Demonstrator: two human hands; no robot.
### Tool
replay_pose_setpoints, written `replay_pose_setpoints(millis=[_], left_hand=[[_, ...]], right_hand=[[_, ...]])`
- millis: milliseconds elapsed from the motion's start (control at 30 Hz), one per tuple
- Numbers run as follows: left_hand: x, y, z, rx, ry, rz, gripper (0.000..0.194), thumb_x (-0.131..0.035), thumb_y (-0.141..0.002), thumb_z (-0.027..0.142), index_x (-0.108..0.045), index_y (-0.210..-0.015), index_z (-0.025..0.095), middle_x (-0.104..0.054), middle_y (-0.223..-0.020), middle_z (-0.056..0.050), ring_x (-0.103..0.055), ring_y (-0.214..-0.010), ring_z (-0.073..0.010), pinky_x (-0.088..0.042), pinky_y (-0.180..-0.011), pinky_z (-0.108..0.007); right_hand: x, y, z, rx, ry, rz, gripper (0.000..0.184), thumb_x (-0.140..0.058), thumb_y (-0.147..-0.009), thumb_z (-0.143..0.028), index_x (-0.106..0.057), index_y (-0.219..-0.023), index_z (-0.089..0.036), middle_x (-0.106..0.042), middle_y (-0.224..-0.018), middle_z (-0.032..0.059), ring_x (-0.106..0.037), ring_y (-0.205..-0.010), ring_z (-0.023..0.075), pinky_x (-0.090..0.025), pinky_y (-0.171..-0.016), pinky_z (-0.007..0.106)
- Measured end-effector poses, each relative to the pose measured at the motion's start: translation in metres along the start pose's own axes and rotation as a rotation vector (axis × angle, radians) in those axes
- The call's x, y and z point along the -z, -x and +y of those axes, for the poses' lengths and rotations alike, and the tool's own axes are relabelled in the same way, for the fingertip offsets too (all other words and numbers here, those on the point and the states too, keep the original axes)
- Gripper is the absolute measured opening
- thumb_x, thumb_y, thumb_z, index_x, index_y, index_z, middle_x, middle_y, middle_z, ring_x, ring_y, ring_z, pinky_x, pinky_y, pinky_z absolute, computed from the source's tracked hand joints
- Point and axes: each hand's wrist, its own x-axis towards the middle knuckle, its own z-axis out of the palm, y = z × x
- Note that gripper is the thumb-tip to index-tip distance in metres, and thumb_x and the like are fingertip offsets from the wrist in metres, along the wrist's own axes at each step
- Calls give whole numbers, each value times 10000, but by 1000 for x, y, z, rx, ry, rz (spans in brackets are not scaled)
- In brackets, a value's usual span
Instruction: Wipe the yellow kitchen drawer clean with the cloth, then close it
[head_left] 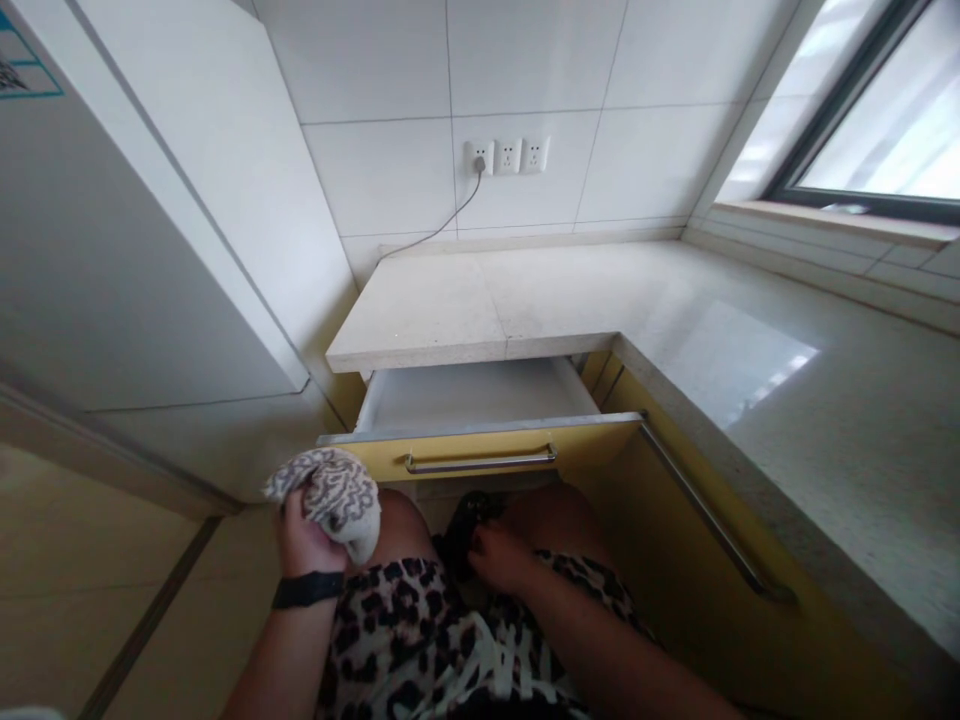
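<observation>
My left hand (310, 540), with a dark band on its wrist, grips a bunched cloth (330, 495) with a pale and grey-brown wavy pattern. The cloth is by the left end of the pulled-out drawer's yellow front (480, 455), which carries a metal bar handle (480, 462). Inside, the white drawer (472, 395) shows nothing lying on its visible bottom. Between my knees, my right hand (495, 555) has curled fingers at a dark thing (461, 535). What that dark thing is, I cannot make out in the shadow.
A pale stone counter (585, 285) overhangs the drawer and runs along the right. Below it is a yellow cabinet front with a long metal bar (712, 515). A tall white cabinet (172, 200) stands left. A plug (480, 165) sits in the wall socket, its cord reaching the counter.
</observation>
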Motion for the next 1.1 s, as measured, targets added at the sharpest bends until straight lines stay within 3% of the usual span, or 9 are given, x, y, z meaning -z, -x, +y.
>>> replay_pose_setpoints(millis=[67,133,267,367,467,567,667,867,1100], left_hand=[[-3,-2,19,-215,-119,87,218,-620,-834,319,-612,-1037,240,-690,-1040,-2,-643,-1089,-202,-529,-968,-335],[-7,-4,26,-333,-211,99,343,-695,-785,292,-603,-1111,236,-665,-1162,-18,-590,-1200,-217,-469,-1063,-353],[-9,-10,14,-672,-604,72,527,-737,-744,286,-594,-1240,181,-607,-1298,-98,-543,-1275,-273,-386,-1147,-438],[-12,-7,-4,-900,-818,-15,612,-700,-790,280,-544,-1371,164,-568,-1357,-141,-522,-1305,-298,-382,-1149,-475],[-24,8,-19,-1025,-905,-221,599,-681,-814,249,-542,-1392,179,-556,-1351,-148,-483,-1348,-304,-370,-1165,-473],[-42,25,-26,-1039,-1045,-443,617,-692,-793,230,-553,-1394,211,-486,-1426,-159,-452,-1380,-319,-406,-1144,-455],[-61,37,-26,-973,-1178,-487,632,-704,-780,242,-560,-1396,256,-417,-1492,-148,-523,-1308,-330,-491,-1054,-449],[-89,53,-21,-944,-1241,-654,633,-690,-779,218,-564,-1395,288,-446,-1448,-122,-489,-1333,-332,-455,-1092,-463],[-115,72,-32,-926,-1272,-829,679,-715,-746,237,-561,-1399,341,-468,-1366,-94,-547,-1228,-307,-496,-1031,-445]], right_hand=[[-3,-4,0,17,43,-44,308,-597,-816,-319,-724,-1061,-182,-695,-1105,135,-663,-973,275,-458,-835,366],[-4,-6,0,33,79,-79,332,-586,-810,-316,-726,-1076,-176,-713,-1095,156,-680,-957,301,-471,-801,378],[-3,-5,1,52,127,-130,343,-587,-803,-324,-735,-1081,-187,-743,-1055,148,-704,-942,307,-488,-771,368],[-2,-3,3,67,141,-149,352,-587,-807,-339,-730,-1099,-205,-749,-1081,132,-709,-964,299,-494,-772,354],[-1,-3,4,81,147,-163,362,-570,-819,-343,-723,-1118,-208,-747,-1111,130,-709,-987,301,-496,-773,348],[-2,-4,4,99,157,-184,374,-566,-818,-334,-717,-1132,-202,-747,-1113,134,-712,-985,306,-496,-764,347],[-2,-4,4,128,161,-205,374,-574,-809,-324,-716,-1134,-206,-750,-1108,126,-715,-973,295,-495,-759,335],[4,-1,1,155,160,-214,373,-567,-803,-307,-717,-1123,-187,-750,-1112,143,-715,-978,306,-500,-758,345],[4,-1,2,168,158,-229,362,-563,-802,-309,-719,-1109,-196,-752,-1116,120,-713,-978,296,-496,-752,330]])
